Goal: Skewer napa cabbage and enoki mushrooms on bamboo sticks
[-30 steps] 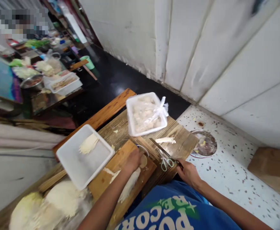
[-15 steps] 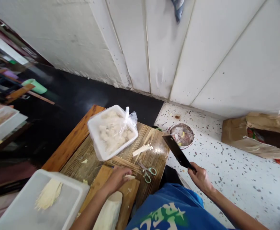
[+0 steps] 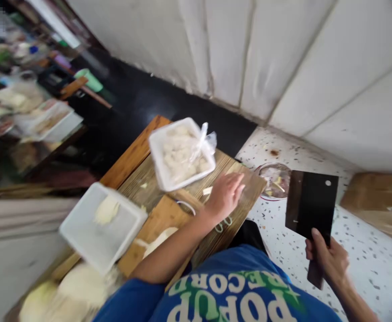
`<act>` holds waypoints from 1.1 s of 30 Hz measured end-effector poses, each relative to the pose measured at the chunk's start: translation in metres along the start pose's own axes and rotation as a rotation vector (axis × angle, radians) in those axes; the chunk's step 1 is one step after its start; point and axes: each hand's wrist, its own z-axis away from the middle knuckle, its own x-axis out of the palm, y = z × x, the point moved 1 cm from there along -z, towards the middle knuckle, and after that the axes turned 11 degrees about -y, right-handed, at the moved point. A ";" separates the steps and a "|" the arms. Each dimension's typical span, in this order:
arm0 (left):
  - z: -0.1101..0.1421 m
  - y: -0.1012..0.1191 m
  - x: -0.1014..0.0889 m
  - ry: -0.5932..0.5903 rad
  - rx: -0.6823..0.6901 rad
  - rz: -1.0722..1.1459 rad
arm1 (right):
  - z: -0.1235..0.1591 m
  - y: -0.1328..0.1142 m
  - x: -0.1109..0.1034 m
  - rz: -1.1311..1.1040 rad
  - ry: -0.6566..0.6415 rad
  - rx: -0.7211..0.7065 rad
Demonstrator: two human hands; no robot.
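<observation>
My right hand point(image 3: 330, 255) grips the handle of a dark cleaver point(image 3: 311, 203), held off the table's right side over the floor, its broad face showing. My left hand point(image 3: 225, 197) is stretched over the wooden table point(image 3: 132, 188), fingers extended and slightly blurred, with nothing visible in them. Just left of its fingers shows the end of some white strips point(image 3: 208, 191); the hand hides the rest. Green-handled scissors point(image 3: 227, 220) lie partly under the left wrist. A pale peeled vegetable point(image 3: 158, 240) rests on the wooden cutting board point(image 3: 169, 217), partly behind my left forearm.
A bagged white tub point(image 3: 155, 150) of pale chunks stands at the table's far side. Left of the board is a white tub point(image 3: 82, 223) holding pale shreds point(image 3: 107, 209). A round bucket point(image 3: 263, 172) and a cardboard box point(image 3: 370, 197) stand on the speckled floor.
My left hand has moved from above the board to the right, over the strips and scissors. The cleaver has turned its broad face into view. The whole view has shifted.
</observation>
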 end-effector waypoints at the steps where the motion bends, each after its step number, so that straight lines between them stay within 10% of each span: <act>1: 0.036 -0.014 -0.006 0.125 -0.113 -0.038 | -0.001 -0.016 0.008 0.057 -0.111 -0.047; 5: 0.185 -0.063 0.002 0.397 -0.731 -0.166 | 0.000 -0.086 0.070 0.129 -0.694 -0.353; 9: 0.258 -0.084 0.041 0.454 -0.991 -0.243 | 0.009 -0.138 0.148 0.130 -1.143 -0.416; 17: 0.255 -0.096 0.056 0.359 -1.051 -0.298 | 0.008 -0.144 0.231 0.074 -1.378 -0.246; 33: 0.250 -0.093 0.069 0.353 -0.992 -0.320 | 0.003 -0.138 0.238 0.150 -1.459 -0.255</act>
